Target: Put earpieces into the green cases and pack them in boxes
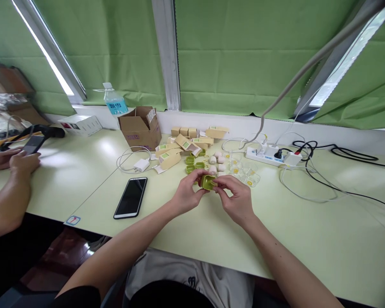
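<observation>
Over the near part of the worktop (167,226), the left hand (188,193) and right hand (235,197) pinch a small green case (208,182) between them, near the pale rounded pieces (220,163), with a dark-screened phone (130,198) lying to the left and a power strip (265,157) farther off to the right.

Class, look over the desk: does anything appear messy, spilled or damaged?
The small yellow cartons lie jumbled beside the open cardboard box, several with flaps open. Black cables loop loosely beyond the power strip. I see no spill or breakage.
</observation>
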`<state>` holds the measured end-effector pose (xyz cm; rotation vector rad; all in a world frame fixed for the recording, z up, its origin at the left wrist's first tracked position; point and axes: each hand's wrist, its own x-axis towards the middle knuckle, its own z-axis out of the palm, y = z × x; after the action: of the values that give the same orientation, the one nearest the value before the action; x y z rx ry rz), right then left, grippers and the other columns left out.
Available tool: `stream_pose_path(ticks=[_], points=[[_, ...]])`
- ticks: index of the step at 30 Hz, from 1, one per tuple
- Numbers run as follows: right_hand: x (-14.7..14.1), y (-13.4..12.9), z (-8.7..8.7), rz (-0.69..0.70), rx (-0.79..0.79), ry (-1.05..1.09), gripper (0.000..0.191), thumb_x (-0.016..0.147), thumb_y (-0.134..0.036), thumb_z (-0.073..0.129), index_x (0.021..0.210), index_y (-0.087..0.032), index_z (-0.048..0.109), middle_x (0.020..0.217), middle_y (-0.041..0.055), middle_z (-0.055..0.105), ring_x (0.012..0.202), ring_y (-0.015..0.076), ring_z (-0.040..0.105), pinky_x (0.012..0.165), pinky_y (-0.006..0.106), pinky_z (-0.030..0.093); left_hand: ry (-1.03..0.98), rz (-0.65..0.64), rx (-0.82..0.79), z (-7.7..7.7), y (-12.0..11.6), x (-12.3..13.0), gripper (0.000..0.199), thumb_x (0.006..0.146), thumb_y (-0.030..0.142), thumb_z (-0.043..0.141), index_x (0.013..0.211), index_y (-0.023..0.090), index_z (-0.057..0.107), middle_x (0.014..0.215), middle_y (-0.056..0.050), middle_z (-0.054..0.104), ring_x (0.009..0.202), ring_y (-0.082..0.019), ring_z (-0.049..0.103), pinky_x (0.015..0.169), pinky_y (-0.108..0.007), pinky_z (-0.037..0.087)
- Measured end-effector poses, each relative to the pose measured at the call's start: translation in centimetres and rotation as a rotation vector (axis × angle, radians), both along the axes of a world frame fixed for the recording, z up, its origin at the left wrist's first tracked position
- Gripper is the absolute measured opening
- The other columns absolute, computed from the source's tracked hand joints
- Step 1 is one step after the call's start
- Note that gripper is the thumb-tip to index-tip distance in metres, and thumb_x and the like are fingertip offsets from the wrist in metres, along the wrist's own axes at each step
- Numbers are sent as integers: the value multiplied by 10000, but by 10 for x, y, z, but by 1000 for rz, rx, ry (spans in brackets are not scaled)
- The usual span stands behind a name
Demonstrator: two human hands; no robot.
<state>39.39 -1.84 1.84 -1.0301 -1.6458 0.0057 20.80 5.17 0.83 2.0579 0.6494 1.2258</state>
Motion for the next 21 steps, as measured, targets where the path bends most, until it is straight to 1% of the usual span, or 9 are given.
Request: stream_pose_path(ticks=[4, 8, 13, 17, 21], points=[[2, 2, -2, -63, 158, -217, 194, 1047, -109, 578, 1135, -222, 709, 1009, 88, 776, 915, 215, 733, 777, 354, 625, 20, 6, 62, -2, -1, 0, 445, 878, 158, 802, 1292, 237, 661, 1225, -76, 763, 1040, -209, 730, 965, -384, 617], [5, 3, -1, -144, 216, -395, 143, 1049, -130, 587, 1106, -190, 704, 957, 100, 758, 851, 222, 665, 707, 352, 534, 6, -23, 97, -3, -4, 1, 458, 887, 162, 817, 1313, 245, 669, 1254, -82, 767, 1107, -223, 745, 990, -390, 631], [8, 3, 1, -192, 232, -441, 122, 1055, -164, 592, 1054, -192, 711, 891, 81, 732, 805, 214, 611, 664, 350, 448, -42, -73, 112, 0, -7, 2, 460, 903, 189, 820, 1334, 241, 667, 1272, -98, 770, 1134, -232, 760, 998, -400, 658], [7, 4, 0, -188, 237, -453, 131, 1064, -175, 583, 1025, -196, 707, 841, 73, 704, 759, 206, 578, 651, 352, 411, -56, -92, 86, -1, -6, 2, 460, 897, 191, 830, 1328, 241, 680, 1278, -109, 772, 1161, -249, 766, 998, -407, 667], [5, 3, -1, -188, 254, -449, 144, 1062, -161, 576, 1018, -196, 709, 787, 57, 663, 714, 198, 538, 629, 345, 379, -76, -114, 95, -2, -5, 2, 467, 882, 186, 850, 1320, 236, 692, 1266, -106, 780, 1163, -245, 766, 995, -392, 666]])
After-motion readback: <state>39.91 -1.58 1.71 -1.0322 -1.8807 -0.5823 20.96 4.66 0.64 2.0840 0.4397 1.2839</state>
